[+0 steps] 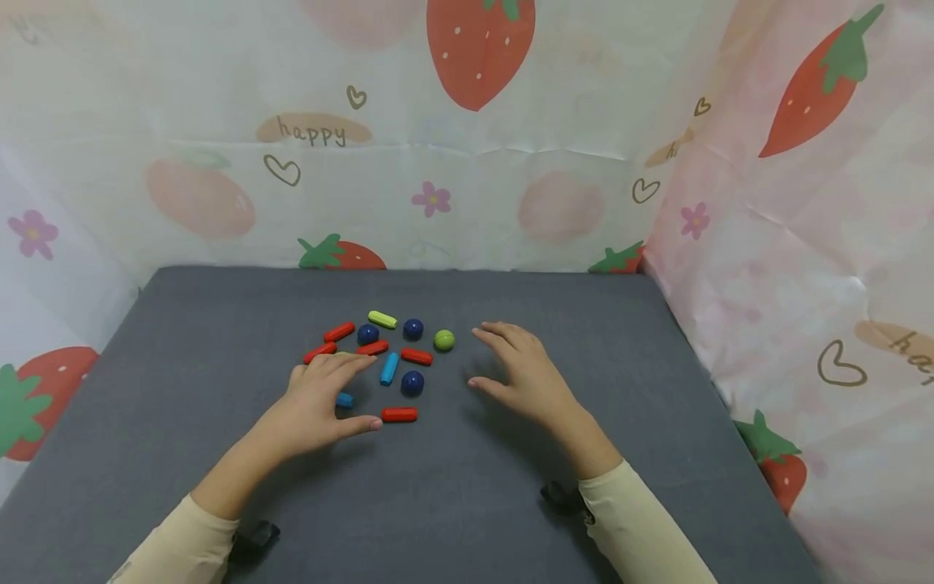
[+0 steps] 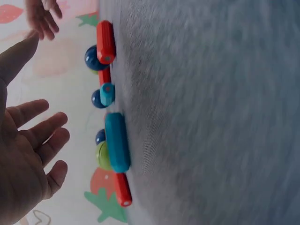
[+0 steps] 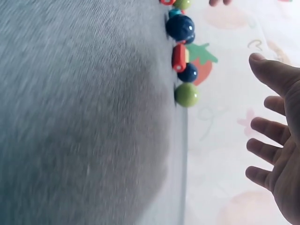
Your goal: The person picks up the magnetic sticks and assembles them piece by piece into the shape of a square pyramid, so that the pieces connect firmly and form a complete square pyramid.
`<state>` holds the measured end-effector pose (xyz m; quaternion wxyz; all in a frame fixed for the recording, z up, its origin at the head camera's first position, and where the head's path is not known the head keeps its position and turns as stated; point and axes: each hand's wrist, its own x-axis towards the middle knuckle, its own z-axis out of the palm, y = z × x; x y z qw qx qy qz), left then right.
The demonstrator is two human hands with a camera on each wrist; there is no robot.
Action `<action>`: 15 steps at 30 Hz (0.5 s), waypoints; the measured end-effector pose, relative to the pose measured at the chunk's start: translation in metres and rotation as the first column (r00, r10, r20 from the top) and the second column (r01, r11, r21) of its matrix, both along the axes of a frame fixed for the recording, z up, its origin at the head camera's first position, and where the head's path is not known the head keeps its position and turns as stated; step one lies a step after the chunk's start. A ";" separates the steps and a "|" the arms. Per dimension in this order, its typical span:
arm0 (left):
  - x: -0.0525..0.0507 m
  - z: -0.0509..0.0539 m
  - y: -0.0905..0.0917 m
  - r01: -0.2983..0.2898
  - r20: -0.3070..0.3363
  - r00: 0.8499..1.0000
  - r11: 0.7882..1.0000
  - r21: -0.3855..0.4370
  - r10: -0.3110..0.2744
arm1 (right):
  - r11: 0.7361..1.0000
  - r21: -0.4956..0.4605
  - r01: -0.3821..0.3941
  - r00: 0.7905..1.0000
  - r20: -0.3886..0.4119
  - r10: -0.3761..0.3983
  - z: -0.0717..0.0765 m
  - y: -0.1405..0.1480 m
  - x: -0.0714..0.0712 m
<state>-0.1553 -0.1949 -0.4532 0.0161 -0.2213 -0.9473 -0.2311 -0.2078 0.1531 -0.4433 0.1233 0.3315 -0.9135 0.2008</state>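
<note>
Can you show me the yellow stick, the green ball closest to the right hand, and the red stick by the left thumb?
Yellow stick (image 1: 383, 319): head view, middle of its side.
Green ball (image 1: 443, 341): head view, middle of its round surface.
Red stick (image 1: 400, 414): head view, middle of its side.

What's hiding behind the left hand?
In the head view, a blue stick and a green ball peek out behind the left hand. The rest is covered, so unseen there.

Soft light (wrist views slightly blurry)
</note>
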 end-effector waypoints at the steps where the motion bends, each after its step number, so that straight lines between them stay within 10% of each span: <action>1: 0.000 -0.001 0.002 -0.001 0.003 1.000 1.000 0.015 0.001 | 1.000 -0.005 -0.001 1.000 0.011 0.001 0.000 -0.003 0.000; 15: -0.007 -0.016 0.019 -0.048 0.093 0.995 0.990 0.130 0.036 | 0.998 -0.060 -0.023 0.976 0.215 0.035 -0.004 -0.042 -0.010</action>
